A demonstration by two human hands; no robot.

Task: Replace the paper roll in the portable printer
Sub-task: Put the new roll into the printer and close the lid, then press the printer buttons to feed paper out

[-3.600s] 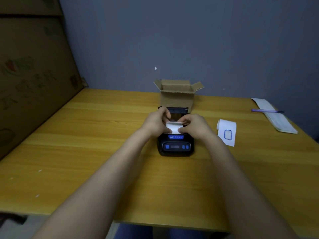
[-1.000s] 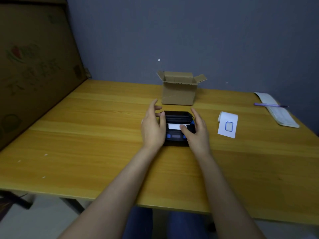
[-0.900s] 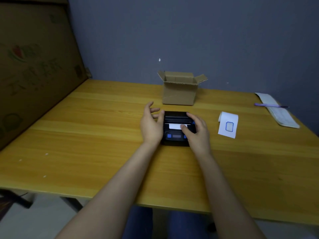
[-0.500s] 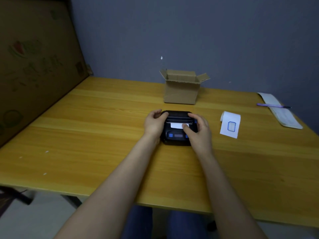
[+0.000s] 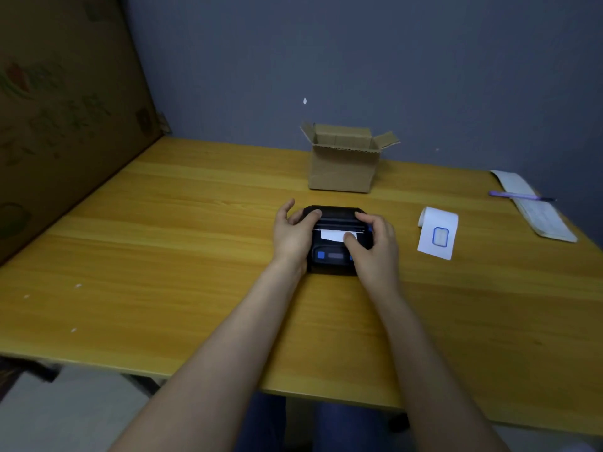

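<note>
The small black portable printer [image 5: 332,256] with blue buttons lies on the yellow wooden table [image 5: 163,256], its lid down. A short white strip of paper [image 5: 331,235] sticks out of its slot. My left hand [image 5: 293,234] grips the printer's left side, thumb on the lid's back corner. My right hand [image 5: 375,246] rests on the right side, thumb pressing on the paper strip and fingers over the lid. A second paper roll [image 5: 437,231], partly unrolled with a blue-outlined label, lies to the right of the printer.
An open cardboard box [image 5: 342,161] stands behind the printer near the grey wall. A notepad [image 5: 535,210] with a purple pen [image 5: 518,195] across it lies at the far right. A large cardboard sheet [image 5: 58,109] leans along the left side.
The printer's lid has gone from open to shut with the paper end sticking out. Both hands have moved from flat beside the printer to gripping its sides and lid.
</note>
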